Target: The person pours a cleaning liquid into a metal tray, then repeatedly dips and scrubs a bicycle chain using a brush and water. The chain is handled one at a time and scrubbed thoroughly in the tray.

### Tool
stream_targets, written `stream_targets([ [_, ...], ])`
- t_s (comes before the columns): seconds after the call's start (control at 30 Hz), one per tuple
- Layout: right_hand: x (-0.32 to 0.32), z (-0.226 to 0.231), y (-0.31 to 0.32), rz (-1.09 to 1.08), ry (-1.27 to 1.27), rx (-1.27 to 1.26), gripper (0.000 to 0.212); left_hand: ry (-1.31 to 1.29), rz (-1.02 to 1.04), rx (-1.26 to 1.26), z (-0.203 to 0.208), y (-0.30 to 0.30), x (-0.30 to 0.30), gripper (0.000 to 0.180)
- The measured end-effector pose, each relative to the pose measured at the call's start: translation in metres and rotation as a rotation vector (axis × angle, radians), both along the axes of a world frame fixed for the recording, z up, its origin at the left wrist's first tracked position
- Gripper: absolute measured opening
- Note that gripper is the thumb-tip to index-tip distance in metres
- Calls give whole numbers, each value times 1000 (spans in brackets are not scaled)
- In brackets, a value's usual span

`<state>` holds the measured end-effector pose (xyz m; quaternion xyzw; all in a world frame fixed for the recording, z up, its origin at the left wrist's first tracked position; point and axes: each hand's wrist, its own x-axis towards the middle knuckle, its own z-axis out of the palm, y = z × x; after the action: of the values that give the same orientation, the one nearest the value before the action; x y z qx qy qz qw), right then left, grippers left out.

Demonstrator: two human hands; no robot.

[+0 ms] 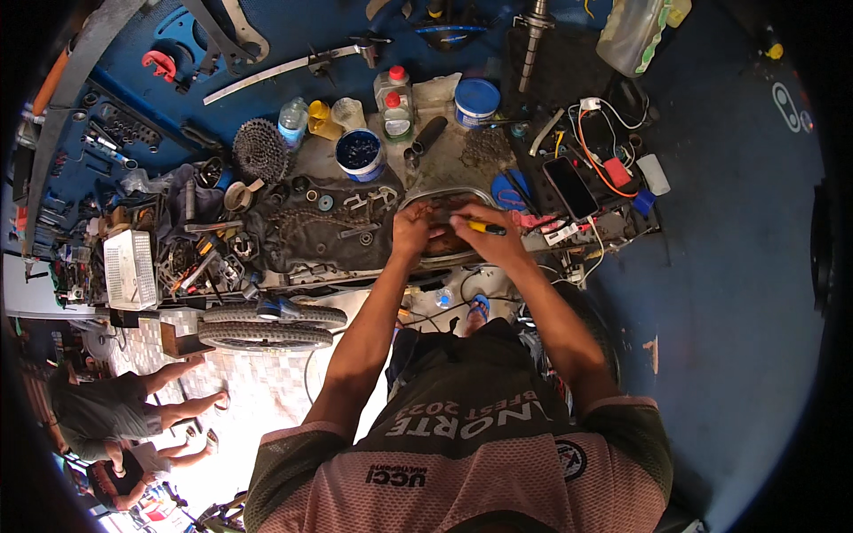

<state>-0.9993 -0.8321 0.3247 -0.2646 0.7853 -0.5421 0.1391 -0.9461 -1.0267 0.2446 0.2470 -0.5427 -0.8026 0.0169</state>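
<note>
Both my hands work over a round metal basin (434,192) with a brownish inside, at the front edge of a cluttered workbench. In my right hand (494,242) is a tool with a yellow and black handle (486,227); its working end points left and is too small to make out. My left hand (414,229) is at the basin's left side, its fingers bent toward the right hand. Whatever sits between those fingers is hidden. Just right of the basin lie a blue round item (510,190) and a pinkish-red cloth (530,219).
A blue grease tub (360,155), bottles (394,117) and a gear cassette (261,149) stand behind. A phone (570,188) and cables lie right. Greasy chains (311,222) and a white basket (131,269) are left. Bicycle wheels (267,327) and two people (102,404) are lower left.
</note>
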Motion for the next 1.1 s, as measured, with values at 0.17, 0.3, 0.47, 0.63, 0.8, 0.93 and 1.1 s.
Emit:
stream_targets([
  [0.17, -13, -29, 7, -70, 198, 22, 26, -66, -2, -146, 19, 11, -9, 26],
  [0.3, 0, -21, 4, 42, 235, 36, 28, -94, -29, -246, 19, 1, -5, 27],
  [0.47, -8, -24, 17, -33, 231, 86, 30, -79, 8, -224, 17, -3, -4, 26],
  [0.63, -14, -32, 36, -12, 332, 328, 31, -87, 80, -19, 31, -4, -1, 19],
  [0.8, -19, -37, 41, -21, 271, 347, 32, 14, 116, 28, 19, -9, -1, 30],
  [0.93, -26, -32, 36, -62, 135, 309, 34, 37, -28, -79, 12, -6, -1, 43],
  [1.1, -10, -18, -6, -64, 4, -11, 30, -19, -120, -630, -12, -8, -2, 24],
])
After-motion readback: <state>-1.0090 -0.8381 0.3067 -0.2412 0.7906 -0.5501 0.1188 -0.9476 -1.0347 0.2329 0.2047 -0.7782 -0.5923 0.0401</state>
